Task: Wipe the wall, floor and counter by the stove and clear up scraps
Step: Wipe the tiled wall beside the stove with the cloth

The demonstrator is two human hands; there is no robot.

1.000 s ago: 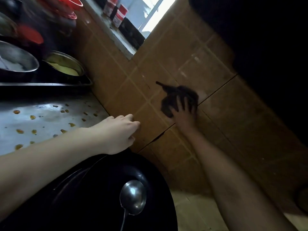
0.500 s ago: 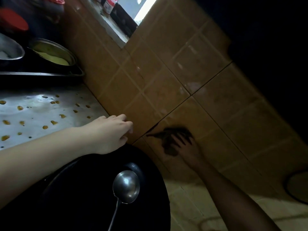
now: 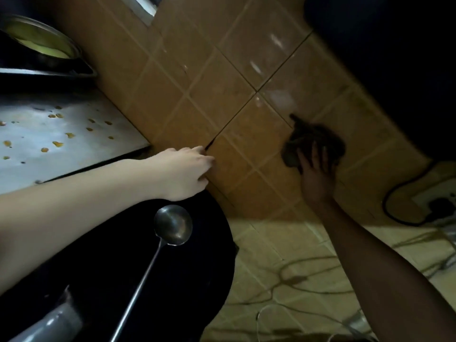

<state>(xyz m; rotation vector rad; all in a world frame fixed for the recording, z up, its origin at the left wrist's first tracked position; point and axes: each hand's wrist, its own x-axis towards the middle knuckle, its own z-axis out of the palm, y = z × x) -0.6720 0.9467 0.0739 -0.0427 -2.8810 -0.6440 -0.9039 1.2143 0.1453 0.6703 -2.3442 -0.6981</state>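
Observation:
A dark crumpled cloth (image 3: 313, 139) lies flat against the brown tiled wall (image 3: 222, 95), low down and right of centre. My right hand (image 3: 317, 174) presses it to the tiles with spread fingers. My left hand (image 3: 183, 171) rests with loosely bent fingers against the wall at the corner of the steel counter (image 3: 74, 134). Yellow food scraps (image 3: 57, 143) are scattered over the counter. The pale floor tiles (image 3: 283, 255) begin just below the cloth.
A large black wok (image 3: 148, 280) with a steel ladle (image 3: 172, 224) in it sits under my left arm. A metal pot (image 3: 42, 43) of yellow food stands at the back left. A black cable (image 3: 394, 213), a plug socket (image 3: 441, 206) and thin wires lie on the floor at right.
My right hand has slid the cloth along the wall, first downward, then to the right. My view has tilted lower, showing more floor. My left hand stays at the counter corner.

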